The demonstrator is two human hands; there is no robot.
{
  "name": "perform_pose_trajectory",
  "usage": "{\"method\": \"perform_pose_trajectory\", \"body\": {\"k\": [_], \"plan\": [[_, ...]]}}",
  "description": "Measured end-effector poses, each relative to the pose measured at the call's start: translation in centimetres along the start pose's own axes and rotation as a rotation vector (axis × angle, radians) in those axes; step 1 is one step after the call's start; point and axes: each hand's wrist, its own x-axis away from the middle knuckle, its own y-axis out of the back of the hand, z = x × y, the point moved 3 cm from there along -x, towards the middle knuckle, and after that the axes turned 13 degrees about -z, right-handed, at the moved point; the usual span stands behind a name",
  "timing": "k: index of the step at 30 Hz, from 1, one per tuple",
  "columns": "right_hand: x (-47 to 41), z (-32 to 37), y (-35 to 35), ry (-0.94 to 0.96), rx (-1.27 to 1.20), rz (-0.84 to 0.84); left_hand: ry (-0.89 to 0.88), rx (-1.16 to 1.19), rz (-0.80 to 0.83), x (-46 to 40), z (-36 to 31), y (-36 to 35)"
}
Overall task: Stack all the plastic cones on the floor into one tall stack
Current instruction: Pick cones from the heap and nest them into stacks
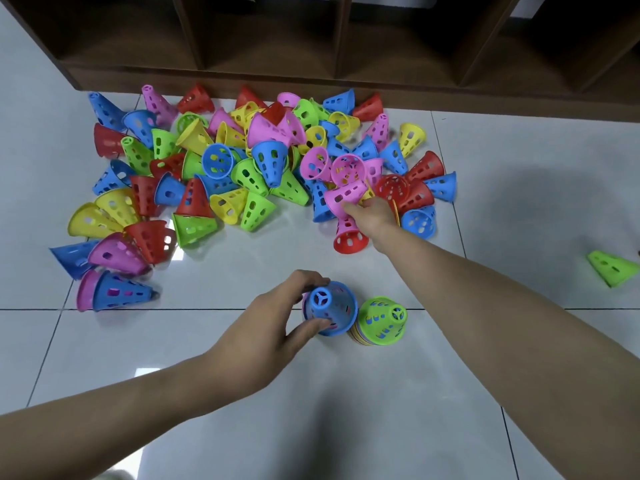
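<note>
Seen from the head camera, a large heap of perforated plastic cones (242, 168) in red, blue, green, yellow and pink is spread over the white tiled floor (346, 410), lying on their sides and across one another in front of a dark wooden shelf unit (311, 46) at the far edge. Near the middle, a short stack topped by a blue perforated cone (330, 308) is gripped by the left hand (277, 327), thumb on the near side and fingers curled over the far side. Just to its right, a second short stack topped by a green perforated cone (384, 320) stands upright on the floor and is touched by no hand. Farther out, the right hand (372, 211) is stretched to the near right edge of the heap, its fingers closed on the rim of a pink perforated cone (346, 195) that lies on its side among its neighbours, just above an upright red perforated cone (349, 233). A lone green cone (611, 268) lies well apart at the far right.

The step in hand appears to be fetching one more cone for the blue-topped stack. It would be done best if the pink cone were lifted clear of its neighbours, turned wide end down, and lowered squarely over the blue tip while the stack is kept steady. The two short stacks will in time have to be joined into one, and the stray green cone must not be forgotten.
</note>
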Motion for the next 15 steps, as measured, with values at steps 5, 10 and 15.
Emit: {"method": "perform_pose_trajectory", "body": {"k": [5,10,15], "plan": [[-0.3,0.2,-1.2,-0.021,-0.137,-0.015,-0.020,-0.114,0.028,0.4,0.8,-0.2],[-0.8,0.3,-0.8,0.016,-0.094,-0.063,-0.049,-0.197,0.069,0.5,1.1,-1.1],[1.2,0.4,1.6,0.003,-0.230,-0.054,-0.087,-0.272,0.076,-0.1,1.1,-1.5]]}}
